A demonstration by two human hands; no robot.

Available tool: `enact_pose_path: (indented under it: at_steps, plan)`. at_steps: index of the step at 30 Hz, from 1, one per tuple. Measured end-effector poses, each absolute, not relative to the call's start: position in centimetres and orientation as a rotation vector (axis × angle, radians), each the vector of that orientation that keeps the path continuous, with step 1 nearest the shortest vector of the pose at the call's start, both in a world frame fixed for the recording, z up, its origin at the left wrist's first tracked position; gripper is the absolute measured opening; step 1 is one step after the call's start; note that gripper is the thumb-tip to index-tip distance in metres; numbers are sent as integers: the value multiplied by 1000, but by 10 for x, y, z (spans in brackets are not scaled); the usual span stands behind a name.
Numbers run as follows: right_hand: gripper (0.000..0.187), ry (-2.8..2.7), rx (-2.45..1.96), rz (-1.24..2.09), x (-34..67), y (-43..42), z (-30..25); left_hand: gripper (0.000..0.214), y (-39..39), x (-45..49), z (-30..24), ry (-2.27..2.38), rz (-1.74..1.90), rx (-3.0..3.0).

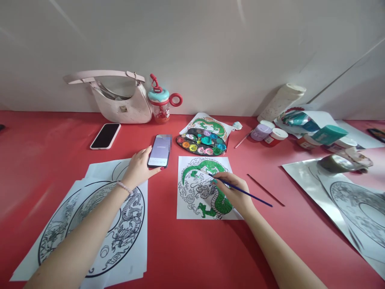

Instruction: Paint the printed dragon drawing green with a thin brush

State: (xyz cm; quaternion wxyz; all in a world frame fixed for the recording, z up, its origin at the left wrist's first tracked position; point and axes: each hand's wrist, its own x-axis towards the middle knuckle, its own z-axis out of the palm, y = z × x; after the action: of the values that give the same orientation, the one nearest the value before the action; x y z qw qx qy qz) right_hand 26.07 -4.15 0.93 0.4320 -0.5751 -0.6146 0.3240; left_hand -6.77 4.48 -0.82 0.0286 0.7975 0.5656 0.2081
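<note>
My left hand (138,168) grips the lower end of a smartphone (160,151) with a lit screen, thumb at its bottom corner and fingers along its left side. Closed around a blue paintbrush (240,190), my right hand (233,190) rests on a white sheet with a dragon drawing (197,196). The brush tip is at the dragon's upper body. Much of this dragon is painted green; its head is only black outline. Just behind the sheet lies a dark palette (195,150) with several wells of coloured paint, partly covering another painted dragon picture (207,122).
Printed dragon sheets (132,224) lie under my left forearm. A second phone (105,136), a white handbag (123,104) and a lidded cup (160,106) stand behind. Right are a thin brown brush (266,190), paint jars (276,136), a dark cup (335,162) and more sheets (339,212).
</note>
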Motion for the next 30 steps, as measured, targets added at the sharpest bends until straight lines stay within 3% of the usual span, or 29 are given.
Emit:
enact_pose_path:
  at_steps: [30]
  plan:
    - [19,-1756,-1435,541,257,-41,18,79,39,-63,-4,1772,529,2584]
